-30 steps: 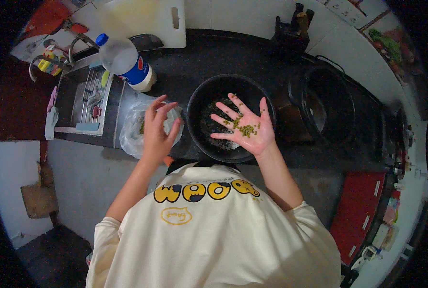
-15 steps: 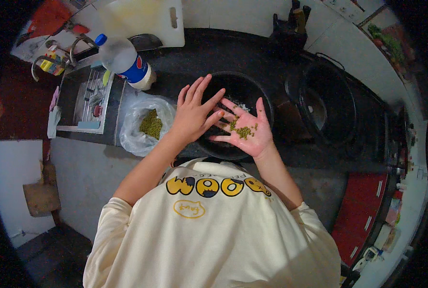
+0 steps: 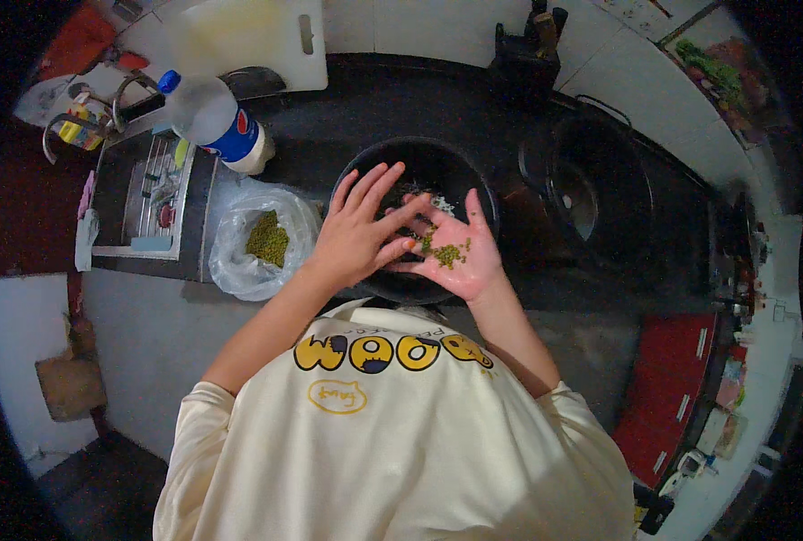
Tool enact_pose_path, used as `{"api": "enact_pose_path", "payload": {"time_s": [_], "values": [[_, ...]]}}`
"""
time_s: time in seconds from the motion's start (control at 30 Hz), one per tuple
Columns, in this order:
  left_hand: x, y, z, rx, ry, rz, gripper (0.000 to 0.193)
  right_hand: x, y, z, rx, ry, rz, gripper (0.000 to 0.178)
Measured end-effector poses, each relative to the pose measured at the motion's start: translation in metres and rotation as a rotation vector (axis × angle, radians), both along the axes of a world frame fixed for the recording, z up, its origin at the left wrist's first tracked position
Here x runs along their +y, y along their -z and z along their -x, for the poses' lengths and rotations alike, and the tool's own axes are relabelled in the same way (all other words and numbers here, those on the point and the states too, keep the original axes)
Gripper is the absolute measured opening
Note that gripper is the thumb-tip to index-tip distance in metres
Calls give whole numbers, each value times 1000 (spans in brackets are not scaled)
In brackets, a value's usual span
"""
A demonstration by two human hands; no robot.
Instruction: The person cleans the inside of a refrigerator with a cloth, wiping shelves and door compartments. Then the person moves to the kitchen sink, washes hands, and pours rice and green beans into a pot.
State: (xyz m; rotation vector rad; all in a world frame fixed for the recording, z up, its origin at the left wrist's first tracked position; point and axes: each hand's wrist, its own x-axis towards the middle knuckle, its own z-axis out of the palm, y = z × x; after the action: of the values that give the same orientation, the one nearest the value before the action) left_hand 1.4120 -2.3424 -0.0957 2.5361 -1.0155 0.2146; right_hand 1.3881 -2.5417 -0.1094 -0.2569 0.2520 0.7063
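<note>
Dark worktop (image 3: 347, 99), black bowl (image 3: 419, 162) at centre, bag of green beans (image 3: 266, 239) to left. Right hand (image 3: 451, 252) open, palm up over bowl, cupping beans (image 3: 447, 255); left hand (image 3: 361, 236) open, fingertips touching palm. Sorting step judged in hand; next: pick debris, tip beans into bowl.

1 head cam – fisheye, looks straight down, near counter (image 3: 347, 99).

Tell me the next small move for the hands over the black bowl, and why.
Probably sweep the left hand fingertips across the upturned right hand, nudging the green beans off into the black bowl. Both hands sit over the bowl, the left fingers already meet the palm, and beans lie loose on it.
</note>
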Motion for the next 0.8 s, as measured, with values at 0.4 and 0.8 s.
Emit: {"api": "enact_pose_path", "payload": {"time_s": [0.4,0.8], "values": [[-7,2,8,-16,34,207,44,7,2,-1,-6,60,-86,73],[-3,8,8,9,38,165,42,8,-6,3,-86,122,-40,82]]}}
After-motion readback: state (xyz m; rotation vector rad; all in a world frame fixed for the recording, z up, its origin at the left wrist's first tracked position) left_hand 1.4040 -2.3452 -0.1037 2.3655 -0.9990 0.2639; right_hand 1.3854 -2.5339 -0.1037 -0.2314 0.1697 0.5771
